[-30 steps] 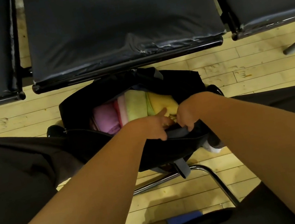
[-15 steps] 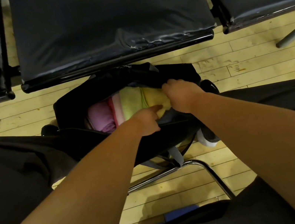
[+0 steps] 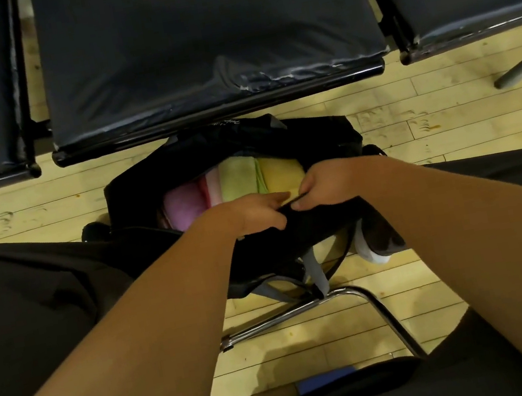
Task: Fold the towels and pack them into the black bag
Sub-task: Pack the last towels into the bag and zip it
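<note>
Seemingly nearly done: folded purple, pink, green and yellow towels [image 3: 233,185] fill the black fabric bag [image 3: 312,140], whose near rim both left hand [image 3: 248,215] and right hand [image 3: 329,183] pinch.

Black bag [image 3: 312,140] has its mouth open upward, with towels [image 3: 239,180] packed close to the rim. Left hand [image 3: 248,213] and right hand [image 3: 329,183] grip the near rim, blocking its middle. Chair seat [image 3: 194,53] edge crowds the far side. Bare floor [image 3: 30,208] lies open to both sides. Chrome chair leg [image 3: 306,311] crosses below the near side.
</note>
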Motion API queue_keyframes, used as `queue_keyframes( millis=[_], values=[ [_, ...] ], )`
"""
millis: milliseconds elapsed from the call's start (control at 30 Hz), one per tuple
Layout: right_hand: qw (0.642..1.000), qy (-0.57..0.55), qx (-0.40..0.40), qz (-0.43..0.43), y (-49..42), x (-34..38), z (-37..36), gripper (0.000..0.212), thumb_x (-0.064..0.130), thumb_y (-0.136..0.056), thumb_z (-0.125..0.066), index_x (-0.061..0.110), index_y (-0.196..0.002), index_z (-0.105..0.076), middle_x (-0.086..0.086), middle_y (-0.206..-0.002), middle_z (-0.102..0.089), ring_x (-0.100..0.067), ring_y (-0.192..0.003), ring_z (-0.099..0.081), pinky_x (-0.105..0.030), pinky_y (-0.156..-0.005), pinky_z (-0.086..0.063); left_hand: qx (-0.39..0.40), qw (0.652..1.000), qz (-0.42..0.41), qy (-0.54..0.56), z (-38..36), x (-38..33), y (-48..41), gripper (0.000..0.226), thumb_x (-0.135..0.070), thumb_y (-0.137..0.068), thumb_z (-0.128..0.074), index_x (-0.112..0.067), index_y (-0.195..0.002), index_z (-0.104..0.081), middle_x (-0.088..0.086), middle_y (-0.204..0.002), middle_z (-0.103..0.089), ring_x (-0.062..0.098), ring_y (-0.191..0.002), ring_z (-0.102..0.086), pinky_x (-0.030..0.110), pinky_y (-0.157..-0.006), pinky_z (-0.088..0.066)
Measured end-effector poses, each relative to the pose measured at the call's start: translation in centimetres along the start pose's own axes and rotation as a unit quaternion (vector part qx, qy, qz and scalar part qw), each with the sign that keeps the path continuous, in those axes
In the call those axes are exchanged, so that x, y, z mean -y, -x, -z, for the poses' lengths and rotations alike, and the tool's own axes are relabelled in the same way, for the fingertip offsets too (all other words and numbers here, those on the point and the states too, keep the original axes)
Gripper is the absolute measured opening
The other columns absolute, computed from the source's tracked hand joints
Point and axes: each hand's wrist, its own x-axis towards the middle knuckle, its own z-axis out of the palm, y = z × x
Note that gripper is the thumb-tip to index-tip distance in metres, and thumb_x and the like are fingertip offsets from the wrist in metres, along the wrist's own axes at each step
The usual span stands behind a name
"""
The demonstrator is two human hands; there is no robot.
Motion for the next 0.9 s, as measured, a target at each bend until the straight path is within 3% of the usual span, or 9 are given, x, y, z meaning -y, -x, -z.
queue_keyframes(
  millis=[100,233,400,533,567,667,767,833,900],
  values=[
    [0.990,-0.104,-0.095,0.007,-0.6,1.3,1.8,0.037,0.065,-0.088,-0.077,0.030,-0.078,-0.081,0.007,-0.071,-0.068,-0.008,-0.075,-0.065,-0.028,-0.067,-0.047,-0.049,0.993,0.029,0.101,2.2,-0.1,1.5,0.034,-0.023,-0.084,-0.080,-0.020,-0.118,-0.079,0.011,-0.112,-0.080,0.032,-0.103,-0.077,0.049,-0.098,-0.062],
    [0.978,-0.162,-0.131,0.002,-1.7,2.1,2.4,0.043,0.073,-0.074,-0.084,0.031,-0.066,-0.080,0.011,-0.060,-0.066,-0.007,-0.068,-0.066,-0.024,-0.062,-0.046,-0.075,0.991,0.034,0.108,5.4,0.7,4.4,0.009,-0.032,-0.087,-0.086,-0.028,-0.093,-0.083,0.001,-0.095,-0.080,0.025,-0.097,-0.078,0.038,-0.087,-0.063],
    [0.990,-0.137,-0.032,-0.030,-2.3,2.4,2.8,0.080,0.098,-0.051,-0.076,0.033,-0.098,-0.082,0.008,-0.126,-0.071,-0.015,-0.119,-0.063,-0.034,-0.102,-0.049,-0.062,0.981,0.049,0.180,5.7,1.9,5.6,0.031,-0.043,-0.077,-0.093,-0.032,-0.058,-0.071,-0.009,-0.079,-0.060,0.018,-0.102,-0.054,0.035,-0.092,-0.038],
    [0.984,-0.141,0.094,-0.054,-2.9,2.7,3.6,0.122,0.100,-0.045,-0.078,0.035,-0.147,-0.063,0.007,-0.164,-0.046,-0.019,-0.152,-0.040,-0.046,-0.128,-0.029,-0.024,0.960,-0.003,0.279,4.4,0.9,5.8,0.034,-0.036,-0.083,-0.087,-0.025,-0.064,-0.062,-0.008,-0.076,-0.064,0.014,-0.092,-0.060,0.036,-0.090,-0.040],
    [0.978,-0.159,0.126,-0.057,-3.0,2.7,3.8,0.113,0.092,-0.048,-0.084,0.036,-0.145,-0.065,0.006,-0.163,-0.048,-0.019,-0.152,-0.039,-0.046,-0.128,-0.027,-0.006,0.964,0.002,0.266,4.5,0.6,5.9,0.031,-0.037,-0.086,-0.085,-0.025,-0.067,-0.063,-0.009,-0.078,-0.066,0.011,-0.091,-0.062,0.035,-0.091,-0.042],
    [0.971,-0.153,0.180,-0.022,-2.8,3.3,4.7,0.033,0.059,-0.074,-0.089,0.039,-0.099,-0.082,0.005,-0.132,-0.070,-0.020,-0.135,-0.055,-0.037,-0.111,-0.039,0.037,0.990,0.044,0.132,5.9,0.5,6.5,0.031,-0.056,-0.076,-0.090,-0.032,-0.090,-0.078,-0.016,-0.101,-0.074,0.011,-0.117,-0.060,0.039,-0.116,-0.036],
    [0.972,-0.192,0.134,-0.004,-2.9,3.5,5.3,0.017,0.046,-0.090,-0.082,0.035,-0.103,-0.083,0.006,-0.121,-0.074,-0.021,-0.124,-0.062,-0.041,-0.110,-0.044,0.035,0.989,0.134,-0.044,8.0,1.3,8.2,0.072,-0.058,-0.066,-0.096,-0.029,-0.128,-0.073,-0.006,-0.118,-0.075,0.020,-0.113,-0.068,0.043,-0.109,-0.051],
    [0.976,-0.208,0.060,-0.013,-3.6,3.2,5.0,0.028,0.049,-0.091,-0.080,0.035,-0.116,-0.080,0.007,-0.134,-0.067,-0.021,-0.130,-0.057,-0.042,-0.118,-0.040,-0.020,0.968,0.176,-0.175,9.9,2.1,9.2,0.068,-0.053,-0.066,-0.097,-0.031,-0.126,-0.074,-0.005,-0.114,-0.074,0.020,-0.101,-0.067,0.040,-0.096,-0.055],
    [0.982,-0.183,-0.032,-0.032,-4.5,3.3,4.5,0.036,0.047,-0.095,-0.077,0.031,-0.127,-0.075,0.007,-0.133,-0.062,-0.018,-0.125,-0.055,-0.032,-0.108,-0.041,-0.095,0.948,0.192,-0.234,11.6,2.7,9.7,0.070,-0.047,-0.068,-0.097,-0.028,-0.131,-0.072,-0.003,-0.116,-0.070,0.022,-0.102,-0.064,0.038,-0.093,-0.055]
  ],
)
